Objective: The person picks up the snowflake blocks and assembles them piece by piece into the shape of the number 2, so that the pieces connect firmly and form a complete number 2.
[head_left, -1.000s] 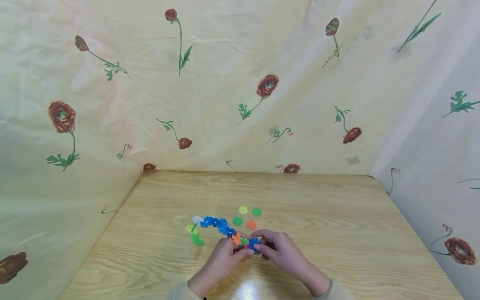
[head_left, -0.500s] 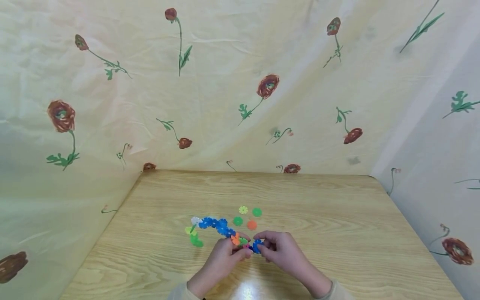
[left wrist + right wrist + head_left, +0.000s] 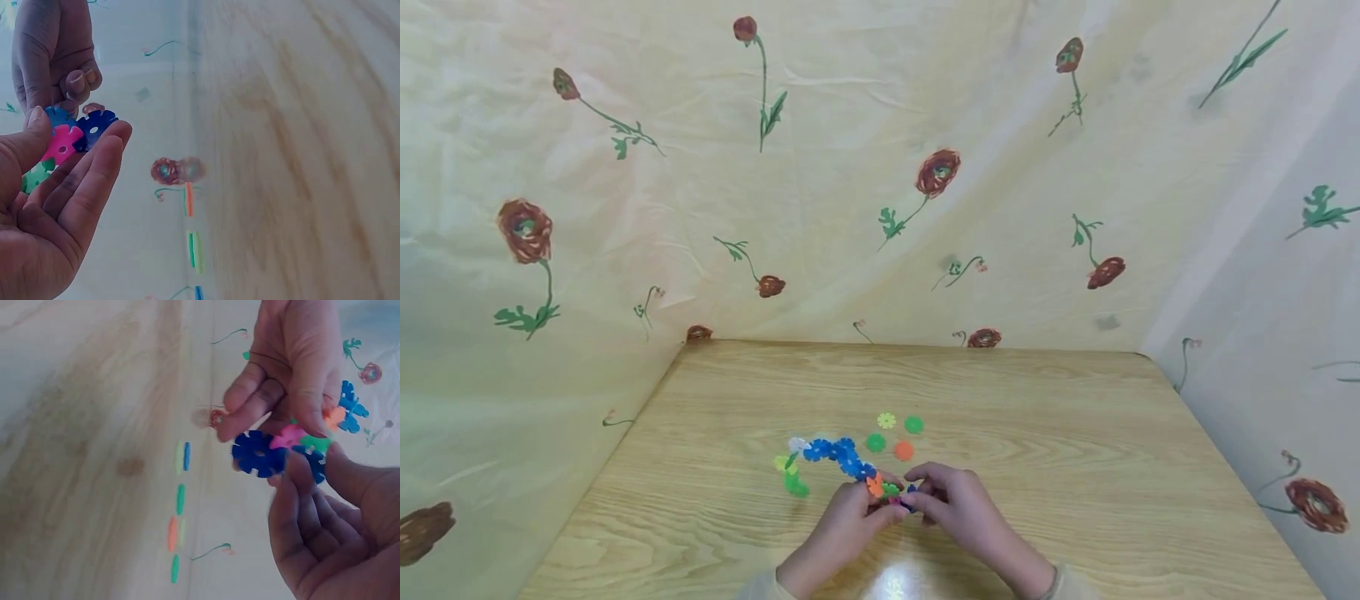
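A curved chain of interlocking snowflake discs (image 3: 847,460) rises from my left hand (image 3: 848,518) and bends left through blue, white, yellow-green and green pieces. Near its held end, an orange disc (image 3: 875,484) and a green one come before a pink disc (image 3: 63,144), which the left thumb and fingers grip. A dark blue disc (image 3: 259,453) sits beside the pink one. My right hand (image 3: 958,507) pinches another blue disc (image 3: 312,462) between thumb and fingers, up against the pink piece. Whether it is slotted in is hidden by the fingers.
Several loose discs lie flat on the wooden table (image 3: 1037,417) beyond the hands: a yellow-green disc (image 3: 886,421), two green, and an orange disc (image 3: 904,451). A flowered cloth (image 3: 850,192) hangs at the back and sides of the table.
The blue disc in my right hand has turned from facing the head camera to nearly hidden behind the fingers. My hands have come slightly closer together, and the chain has shifted a little right.
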A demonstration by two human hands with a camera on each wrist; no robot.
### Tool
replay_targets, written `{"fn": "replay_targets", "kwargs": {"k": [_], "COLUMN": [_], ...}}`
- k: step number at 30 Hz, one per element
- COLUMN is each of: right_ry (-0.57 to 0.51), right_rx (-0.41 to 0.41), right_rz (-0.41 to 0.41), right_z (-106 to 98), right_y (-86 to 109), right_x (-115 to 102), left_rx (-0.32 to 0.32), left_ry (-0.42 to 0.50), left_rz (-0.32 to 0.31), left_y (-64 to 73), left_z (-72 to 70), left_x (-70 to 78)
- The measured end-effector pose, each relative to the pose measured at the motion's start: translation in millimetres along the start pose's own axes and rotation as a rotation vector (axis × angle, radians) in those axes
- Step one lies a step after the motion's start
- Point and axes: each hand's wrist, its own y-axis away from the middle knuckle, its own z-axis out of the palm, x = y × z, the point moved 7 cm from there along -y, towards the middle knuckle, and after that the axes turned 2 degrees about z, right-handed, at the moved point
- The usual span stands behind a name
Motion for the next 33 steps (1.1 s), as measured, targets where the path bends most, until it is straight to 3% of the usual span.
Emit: {"fn": "replay_targets", "kwargs": {"k": [6, 11, 18, 24, 28, 33], "right_ry": [0.087, 0.083, 0.015, -0.018, 0.0, -0.007], "right_rx": [0.146, 0.179, 0.233, 0.237, 0.191, 0.148], "right_rz": [-0.067, -0.112, -0.131, -0.136, -0.114, -0.016], "right_z": [-2.7, 0.5, 4.3, 6.7, 7.0, 2.4], "right_y": [3.5, 6.0, 6.3, 5.3, 3.3, -6.2], "right_x": [-0.2, -0.6, 3.3, 5.4, 7.1, 16.6], "left_rx": [0.002, 0.028, 0.053, 0.057, 0.043, 0.03], "left_ry": [0.112, 0.2, 0.187, 0.126, 0.118, 0.138], "left_rz": [-0.042, -0.064, -0.032, 0.022, -0.014, -0.08], "left_y": [-0.2, -1.0, -1.7, -2.2, -2.1, -1.3], "left_z": [1.1, 1.1, -0.3, -0.6, -2.8, -8.4], "left_x": [-3.9, -3.8, -2.6, -0.5, -2.2, -7.1]}}
